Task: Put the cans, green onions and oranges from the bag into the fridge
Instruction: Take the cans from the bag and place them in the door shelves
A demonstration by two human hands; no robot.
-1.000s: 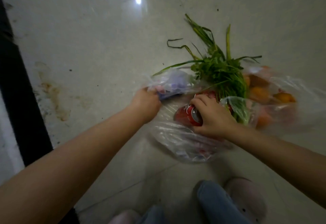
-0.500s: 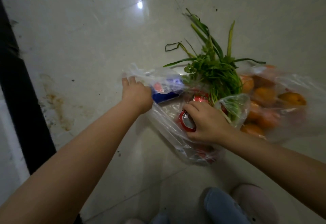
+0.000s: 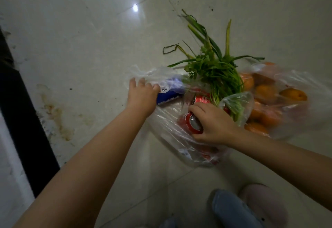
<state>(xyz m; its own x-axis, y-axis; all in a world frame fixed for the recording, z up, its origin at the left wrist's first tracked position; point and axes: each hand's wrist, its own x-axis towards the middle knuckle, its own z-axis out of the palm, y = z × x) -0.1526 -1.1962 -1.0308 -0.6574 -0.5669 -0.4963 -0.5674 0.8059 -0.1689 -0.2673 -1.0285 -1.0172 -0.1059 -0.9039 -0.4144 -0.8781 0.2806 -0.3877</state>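
Observation:
A clear plastic bag (image 3: 172, 138) lies on the tiled floor with cans in it. My right hand (image 3: 213, 125) reaches into it, fingers curled round a red can (image 3: 191, 121). A second red can (image 3: 201, 99) lies just behind. My left hand (image 3: 142, 96) rests on the bag's mouth against a blue can (image 3: 170, 95), its outer fingers straight. Green onions (image 3: 215, 69) with leafy herbs stick out behind the cans, their roots in a small bag. Several oranges (image 3: 265, 93) sit in another clear bag (image 3: 305, 112) on the right.
A dark vertical strip (image 3: 23, 120) runs down the left edge, with a white surface beside it. Brown stains (image 3: 53, 112) mark the floor near it. My slippered foot (image 3: 264, 208) and jeans leg (image 3: 231, 209) stand just below the bag.
My left hand has let go of the bunched plastic and spread its fingers at the bag's mouth by the blue can. The right hand has stayed on the red can.

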